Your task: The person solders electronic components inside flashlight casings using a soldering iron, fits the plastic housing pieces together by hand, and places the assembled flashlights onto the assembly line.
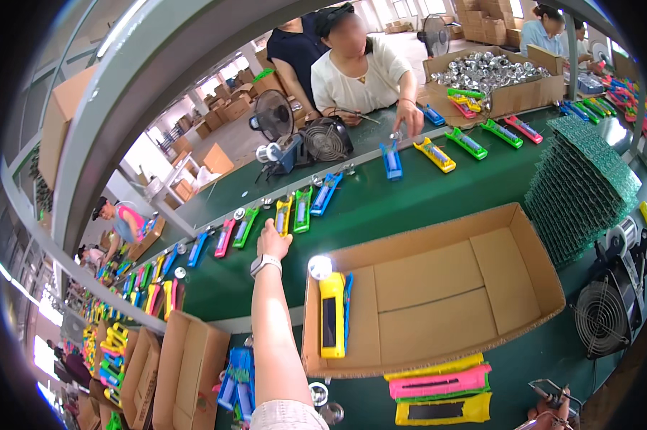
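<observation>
My left hand [272, 242], with a pale watch [265, 263] at its wrist, reaches over the green conveyor belt. Its fingers are closed round the near end of a yellow plastic lamp housing [283, 213]. Green housings [303, 209] lie close to it on both sides, with small silver reflectors behind the row. At the lower right edge my right hand [550, 416] shows only in part. Its fingers are curled by a dark metal piece [550, 391] that I cannot make out. Between my arms, a cardboard box [438, 301] holds a yellow lamp [332, 315] and a blue one.
Pink and yellow housings [442, 383] lie before the box. Green mesh-like sheets [578, 193] are stacked at right, above a fan [603, 315]. Blue housings [236, 383] lie left of my forearm. Across the belt, a co-worker's hand [409, 117] is near a blue housing [391, 160].
</observation>
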Tool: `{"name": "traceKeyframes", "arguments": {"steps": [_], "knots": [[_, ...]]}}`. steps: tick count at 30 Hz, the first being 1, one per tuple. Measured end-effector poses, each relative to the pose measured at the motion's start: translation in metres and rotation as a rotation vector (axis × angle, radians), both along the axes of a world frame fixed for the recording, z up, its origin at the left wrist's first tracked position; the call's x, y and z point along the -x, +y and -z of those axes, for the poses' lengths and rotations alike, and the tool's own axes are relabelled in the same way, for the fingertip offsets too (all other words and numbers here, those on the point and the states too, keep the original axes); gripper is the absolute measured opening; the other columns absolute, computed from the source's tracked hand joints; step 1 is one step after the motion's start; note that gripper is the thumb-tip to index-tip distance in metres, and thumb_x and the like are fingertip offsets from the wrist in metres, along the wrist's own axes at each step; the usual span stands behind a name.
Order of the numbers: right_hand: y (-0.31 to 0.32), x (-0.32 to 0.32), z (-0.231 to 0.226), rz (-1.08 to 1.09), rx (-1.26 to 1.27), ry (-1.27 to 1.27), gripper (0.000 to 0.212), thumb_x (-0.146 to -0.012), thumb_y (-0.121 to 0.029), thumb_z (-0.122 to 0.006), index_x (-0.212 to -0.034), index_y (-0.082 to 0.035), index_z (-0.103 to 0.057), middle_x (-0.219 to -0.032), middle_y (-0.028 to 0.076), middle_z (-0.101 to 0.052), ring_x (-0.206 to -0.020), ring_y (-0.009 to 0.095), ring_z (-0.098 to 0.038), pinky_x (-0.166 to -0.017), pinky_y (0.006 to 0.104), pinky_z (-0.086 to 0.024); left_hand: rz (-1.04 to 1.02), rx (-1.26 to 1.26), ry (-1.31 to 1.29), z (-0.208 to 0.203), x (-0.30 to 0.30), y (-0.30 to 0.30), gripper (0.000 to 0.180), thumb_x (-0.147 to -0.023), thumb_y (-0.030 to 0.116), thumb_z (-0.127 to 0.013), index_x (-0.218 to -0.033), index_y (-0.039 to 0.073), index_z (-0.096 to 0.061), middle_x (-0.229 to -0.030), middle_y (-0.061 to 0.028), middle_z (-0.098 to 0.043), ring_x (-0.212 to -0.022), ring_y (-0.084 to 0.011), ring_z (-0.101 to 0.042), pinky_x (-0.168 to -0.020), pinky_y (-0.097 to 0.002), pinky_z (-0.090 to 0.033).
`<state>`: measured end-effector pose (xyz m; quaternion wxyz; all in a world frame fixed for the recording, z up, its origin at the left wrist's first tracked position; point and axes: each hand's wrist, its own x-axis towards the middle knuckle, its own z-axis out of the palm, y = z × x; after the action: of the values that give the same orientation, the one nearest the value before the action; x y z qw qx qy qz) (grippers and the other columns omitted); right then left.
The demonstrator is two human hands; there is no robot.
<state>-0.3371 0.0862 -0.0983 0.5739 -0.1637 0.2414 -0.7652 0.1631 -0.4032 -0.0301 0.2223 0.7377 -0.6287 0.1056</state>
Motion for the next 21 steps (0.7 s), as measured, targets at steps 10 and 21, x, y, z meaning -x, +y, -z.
{"name": "traceKeyframes", "arguments": {"steps": [10, 21], "knots": [[-0.029, -0.029, -0.03, 0.134, -0.082, 0.14, 0.032, -0.09, -0.027, -0.048, -0.121, -0.019, -0.041, -0.106, 0.001, -0.054, -0.095, 0.016, -0.051, -0.077, 0.0373, -0.044, 0.403, 0.14, 0.318, -0.109, -0.017, 0.043, 0.03, -0.079, 0.017, -0.064, -0.097, 0.0, -0.048, -0.087, -0.0111, -0.061, -0.078, -0.018, -0.058, -0.07, -0.0303, -0.046], [-0.04, -0.038, -0.041, 0.057, 0.022, 0.132, 0.015, -0.091, -0.024, -0.047, -0.103, -0.016, -0.048, -0.094, -0.002, -0.054, -0.081, 0.009, -0.046, -0.074, 0.0296, -0.037, 1.012, -0.478, 0.151, -0.044, 0.149, 0.413, 0.04, -0.066, 0.015, -0.073, -0.099, 0.006, -0.052, -0.108, -0.0116, -0.057, -0.101, -0.0309, -0.056, -0.083, -0.0366, -0.047]]}}
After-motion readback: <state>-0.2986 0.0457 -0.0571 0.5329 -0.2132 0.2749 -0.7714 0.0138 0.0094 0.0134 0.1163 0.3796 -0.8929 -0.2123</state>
